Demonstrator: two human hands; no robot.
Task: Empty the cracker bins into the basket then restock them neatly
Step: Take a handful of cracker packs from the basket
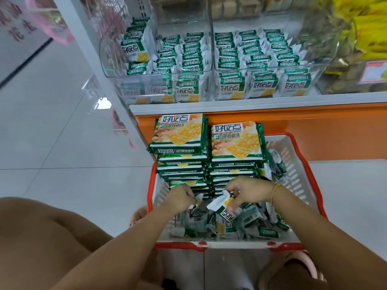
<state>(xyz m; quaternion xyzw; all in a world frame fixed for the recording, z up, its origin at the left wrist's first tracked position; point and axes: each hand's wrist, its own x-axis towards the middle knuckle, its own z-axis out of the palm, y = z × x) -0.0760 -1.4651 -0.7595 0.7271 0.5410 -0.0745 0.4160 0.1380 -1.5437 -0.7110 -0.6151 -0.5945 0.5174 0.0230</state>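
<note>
- Bottom of both stacks is hidden behind the hands and the heap; the left hand's [180, 198] fingertips are buried among wrappers.
- Upper shelf bins are cut off by the top of the frame, with glare on the clear plastic; print on the small wrappers is too blurred to read.
- The basket [290, 152], white walls and red rim, sits on the floor in front of the orange shelf base [314, 132].
- In the basket's far half, the left stack [179, 132] and right stack [236, 141] of large green cracker packs stand side by side, touching and rising above the rim.
- The near half holds a jumbled heap of loose packs [251, 222], small green-and-white ones.
- On the shelf above, the left bin [159, 59] and right bin [251, 53], both clear, hold small cracker packs standing in rows; the left bin's left column is less tidy.
- Further clear bins [261, 84] below them show upright packs facing forward.
- Yellow packets [366, 28] fill the bin at far right.
- The left hand is curled at a white wrapper edge; cannot tell if it actually grips it.
- The right hand [249, 189], with a bead bracelet [274, 193] on the wrist, pinches the white end of a small pack [222, 203], tilted just above the heap.
</note>
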